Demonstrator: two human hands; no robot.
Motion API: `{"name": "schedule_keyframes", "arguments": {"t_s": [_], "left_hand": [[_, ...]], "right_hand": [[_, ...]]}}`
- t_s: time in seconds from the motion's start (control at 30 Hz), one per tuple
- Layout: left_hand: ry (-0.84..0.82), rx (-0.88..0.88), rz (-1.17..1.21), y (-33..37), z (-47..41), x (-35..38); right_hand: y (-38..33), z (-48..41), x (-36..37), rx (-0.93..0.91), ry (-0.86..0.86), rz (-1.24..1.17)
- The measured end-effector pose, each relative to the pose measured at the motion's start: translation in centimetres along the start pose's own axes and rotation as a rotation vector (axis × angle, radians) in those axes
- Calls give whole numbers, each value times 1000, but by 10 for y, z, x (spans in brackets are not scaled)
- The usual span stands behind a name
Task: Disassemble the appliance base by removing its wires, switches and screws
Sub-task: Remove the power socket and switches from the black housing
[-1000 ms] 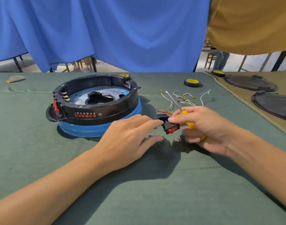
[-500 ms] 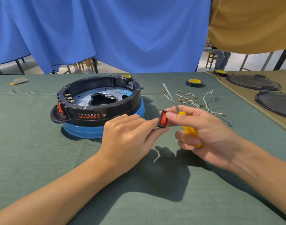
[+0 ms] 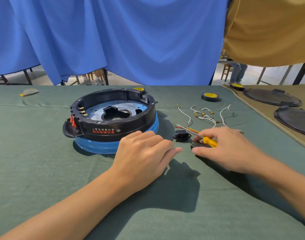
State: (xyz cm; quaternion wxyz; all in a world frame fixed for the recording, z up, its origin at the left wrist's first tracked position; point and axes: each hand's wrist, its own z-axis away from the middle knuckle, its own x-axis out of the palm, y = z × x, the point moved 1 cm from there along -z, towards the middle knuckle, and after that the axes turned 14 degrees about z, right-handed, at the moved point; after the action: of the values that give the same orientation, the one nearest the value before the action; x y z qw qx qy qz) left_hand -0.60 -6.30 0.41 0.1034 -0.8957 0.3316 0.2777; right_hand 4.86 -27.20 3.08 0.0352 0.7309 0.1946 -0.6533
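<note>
One appliance base [image 3: 117,130], one screwdriver [image 3: 209,141], one socket [image 3: 181,136], two black lids [image 3: 271,98]

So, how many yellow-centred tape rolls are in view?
3. One roll partly hidden behind the appliance base; second roll on the green cloth beyond the wires; third roll on the tan mat.

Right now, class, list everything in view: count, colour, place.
appliance base: one, black over blue, left of centre on cloth
loose wires: several, white, right of base
power socket: one, black, beside base
tape rolls: three, black and yellow, far side
round covers: two, black, right table
tablecloth: one, green, underneath
curtain: one, blue, behind
screwdriver: one, yellow handle, right of socket
switch: one, black, below screwdriver handle
left hand: one, rests open on cloth
right hand: one, grips screwdriver
</note>
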Motion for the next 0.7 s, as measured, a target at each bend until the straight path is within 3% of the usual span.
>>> {"name": "schedule_keyframes", "arguments": {"t_s": [0.13, 0.3, 0.4, 0.7], "left_hand": [[-24, 11, 0, 2, -1, -3], [-22, 22, -4, 1, 0, -12], [-22, 62, -45, -2, -3, -17], [90, 199, -213, -37, 1, -61]], "right_hand": [[-3, -2, 3, -74, 21, 97], [8, -6, -6, -21, 79, 21], [11, -7, -8, -35, 24, -65], [9, -8, -4, -70, 63, 52]]}}
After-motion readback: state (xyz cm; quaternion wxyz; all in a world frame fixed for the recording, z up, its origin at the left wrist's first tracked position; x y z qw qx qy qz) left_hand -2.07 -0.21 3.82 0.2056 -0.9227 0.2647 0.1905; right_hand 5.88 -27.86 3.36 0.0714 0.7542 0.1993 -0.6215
